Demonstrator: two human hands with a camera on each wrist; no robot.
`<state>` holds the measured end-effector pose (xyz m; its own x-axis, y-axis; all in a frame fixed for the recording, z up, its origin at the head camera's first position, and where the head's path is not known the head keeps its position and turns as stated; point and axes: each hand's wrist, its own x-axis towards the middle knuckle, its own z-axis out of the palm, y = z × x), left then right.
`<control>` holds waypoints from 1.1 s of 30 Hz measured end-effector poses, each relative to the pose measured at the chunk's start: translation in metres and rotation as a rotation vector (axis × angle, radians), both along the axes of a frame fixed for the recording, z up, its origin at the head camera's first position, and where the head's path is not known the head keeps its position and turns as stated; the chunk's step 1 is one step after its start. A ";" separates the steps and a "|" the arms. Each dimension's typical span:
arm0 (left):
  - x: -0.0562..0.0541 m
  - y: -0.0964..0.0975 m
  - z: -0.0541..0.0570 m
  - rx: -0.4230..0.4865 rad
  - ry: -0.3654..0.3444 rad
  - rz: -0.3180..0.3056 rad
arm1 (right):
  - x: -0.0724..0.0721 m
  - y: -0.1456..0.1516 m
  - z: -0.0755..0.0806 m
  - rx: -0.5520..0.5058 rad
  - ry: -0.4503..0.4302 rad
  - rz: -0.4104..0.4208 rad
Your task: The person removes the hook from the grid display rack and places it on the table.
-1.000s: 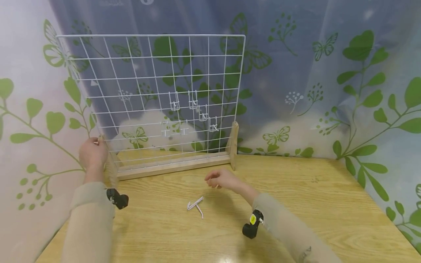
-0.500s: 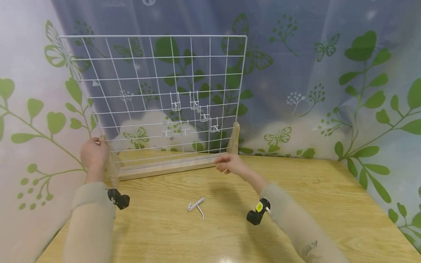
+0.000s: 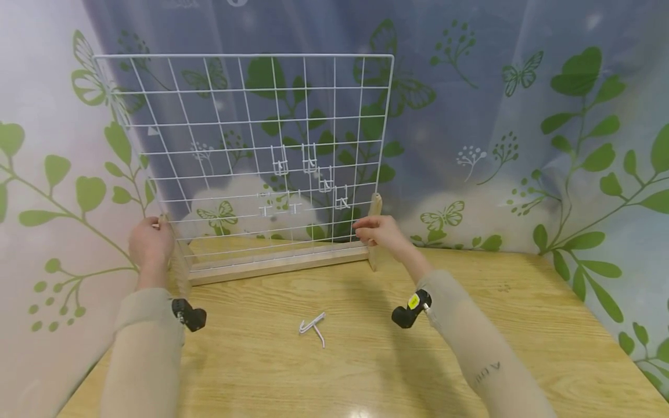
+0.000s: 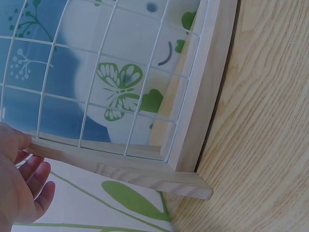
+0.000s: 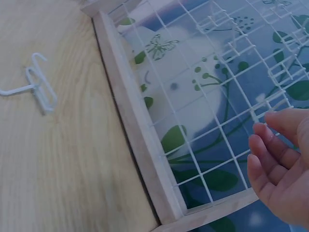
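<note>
Grid (image 3: 254, 148) stands just beyond the narrow, empty-looking fingers of your right hand (image 3: 382, 231); your left hand (image 3: 151, 244) pinches the post (image 4: 96, 162). A clumsy brush could unseat those hooks (image 3: 342, 202), a tug tip everything!

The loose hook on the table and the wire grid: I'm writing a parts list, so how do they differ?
Size: the loose hook is small, while the wire grid is many times larger.
Pose: the loose hook lies on the table; the wire grid stands up in a wooden stand.
Shape: the loose hook has a bent prong sticking out, whereas the wire grid is a mesh of crossing wires.
Both are white.
</note>
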<state>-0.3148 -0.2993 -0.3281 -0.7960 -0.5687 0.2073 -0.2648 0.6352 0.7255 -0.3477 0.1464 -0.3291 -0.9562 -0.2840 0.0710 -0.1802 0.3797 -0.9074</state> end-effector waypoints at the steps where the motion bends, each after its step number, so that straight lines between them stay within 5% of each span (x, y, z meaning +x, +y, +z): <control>1: 0.000 0.000 0.000 -0.003 0.000 0.000 | -0.002 0.000 0.003 -0.006 0.010 -0.015; 13: 0.000 -0.001 0.006 -0.007 -0.012 -0.030 | -0.023 -0.009 0.036 -0.064 0.053 -0.099; 33: 0.004 0.001 0.003 0.008 -0.037 -0.043 | -0.037 -0.036 0.033 -0.019 0.029 -0.140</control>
